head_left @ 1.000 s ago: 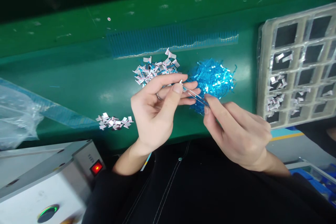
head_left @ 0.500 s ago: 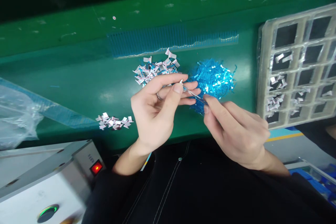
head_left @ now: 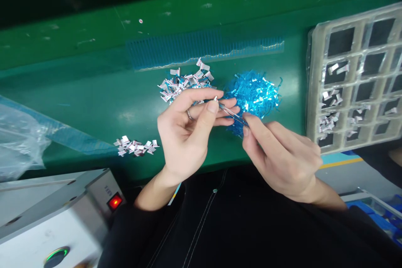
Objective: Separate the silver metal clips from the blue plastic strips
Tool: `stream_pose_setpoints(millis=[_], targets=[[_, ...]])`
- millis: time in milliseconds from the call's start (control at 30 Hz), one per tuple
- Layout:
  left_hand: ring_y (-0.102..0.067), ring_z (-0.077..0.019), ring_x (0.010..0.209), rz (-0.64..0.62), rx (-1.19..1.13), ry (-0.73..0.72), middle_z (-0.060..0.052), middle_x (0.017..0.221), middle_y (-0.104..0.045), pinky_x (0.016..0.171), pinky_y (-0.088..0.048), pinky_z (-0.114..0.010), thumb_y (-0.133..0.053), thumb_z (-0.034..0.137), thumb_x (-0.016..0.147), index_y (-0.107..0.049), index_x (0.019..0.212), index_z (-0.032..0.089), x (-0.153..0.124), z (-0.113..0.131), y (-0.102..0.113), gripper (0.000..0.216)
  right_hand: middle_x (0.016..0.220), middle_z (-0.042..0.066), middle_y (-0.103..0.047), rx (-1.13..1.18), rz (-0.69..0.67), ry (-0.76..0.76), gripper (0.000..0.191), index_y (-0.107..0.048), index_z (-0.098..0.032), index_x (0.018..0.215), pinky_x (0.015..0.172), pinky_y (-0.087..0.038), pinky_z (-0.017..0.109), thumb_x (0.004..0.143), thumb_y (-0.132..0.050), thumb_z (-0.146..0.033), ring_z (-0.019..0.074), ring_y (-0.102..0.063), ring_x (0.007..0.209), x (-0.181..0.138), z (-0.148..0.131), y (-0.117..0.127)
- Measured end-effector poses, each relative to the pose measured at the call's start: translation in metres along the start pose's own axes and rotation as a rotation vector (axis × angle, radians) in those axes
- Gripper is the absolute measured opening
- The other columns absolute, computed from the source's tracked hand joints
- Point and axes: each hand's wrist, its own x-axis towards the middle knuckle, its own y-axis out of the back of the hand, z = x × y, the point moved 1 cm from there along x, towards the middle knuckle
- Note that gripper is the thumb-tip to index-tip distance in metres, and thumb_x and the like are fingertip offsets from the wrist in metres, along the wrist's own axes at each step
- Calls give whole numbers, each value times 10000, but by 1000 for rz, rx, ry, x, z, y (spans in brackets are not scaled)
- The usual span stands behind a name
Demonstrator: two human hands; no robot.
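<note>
Between thumb and fingers, my left hand (head_left: 185, 134) pinches a small white-and-silver piece (head_left: 215, 99), mostly covered by the thumb. My right hand (head_left: 282, 155) is closed on metal tweezers (head_left: 234, 116), whose tips reach the piece at my left thumb. Just behind my left hand lies a pile of small silver-and-white pieces with red lines and bits of blue (head_left: 179, 86). A shiny heap of blue film strips (head_left: 256, 94) sits beyond the tweezers. To the left of my left wrist is a smaller group of similar pieces (head_left: 136, 147).
A clear compartment tray (head_left: 320, 71) at the right holds several small pieces. Blue strips lie in a row (head_left: 207, 50) on the green mat (head_left: 119, 104). At lower left stands a grey box with a lit red switch (head_left: 114, 201), near a clear plastic bag (head_left: 21, 142).
Both hands stay almost in place, with the piece and tweezers still held at the same spot. The view has shifted very slightly.
</note>
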Motion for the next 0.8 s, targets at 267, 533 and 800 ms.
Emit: stream_pose_setpoints(millis=[267,533,800], targets=[[-919,-250,1124,-20,-48,-125,-15,1140,-919,843,-799,-303,-810,323,1155,-839,1256,291,1,-3,-2,110,726,-56,-639,-14,22,11,195,-789,-81,1306,593,-453,320,1134,-696,-77,105,-582,607,-1,1,-1],[-897,-336,1227,-9,-73,10,-46,1159,-898,940,-824,-445,-900,487,1082,-798,1229,326,-2,-1,-4,241,721,-50,-636,-29,37,23,216,-791,-59,1323,586,-432,331,1122,-713,-73,109,-581,600,-2,0,0],[-912,-295,1155,-61,-120,-64,-28,1206,-905,930,-817,-408,-833,320,1130,-773,1225,335,-1,-2,-7,114,697,-50,-627,-40,64,14,199,-793,-46,1310,566,-432,327,1147,-686,-87,110,-554,578,0,1,-1]])
